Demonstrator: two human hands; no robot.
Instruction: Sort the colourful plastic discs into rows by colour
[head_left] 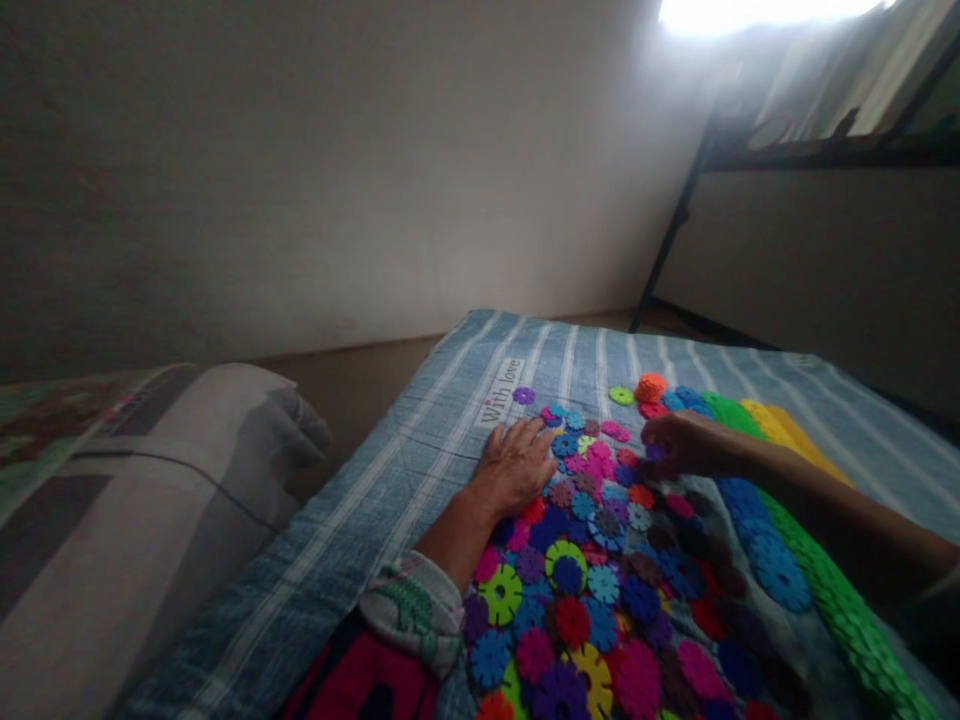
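Note:
My left hand [516, 463] lies flat, palm down, on the striped blue cloth [420, 470], fingers stretched toward a heap of coloured plastic gear-shaped discs [585, 560]. My right hand [679, 443] is curled in a pinch over the far side of the heap and seems to hold a small purple disc [655, 452]. An orange stack of discs [650, 386] stands just beyond my right hand. Rows of joined discs, green [840, 600], blue [765, 545] and yellow [787, 432], run under and beside my right forearm.
A grey-and-patterned cushion [142, 490] lies to the left of the cloth. A plain wall rises behind. A dark shelf frame [675, 230] stands at the back right under a bright window. Single discs, purple [523, 395] and green [621, 396], lie apart.

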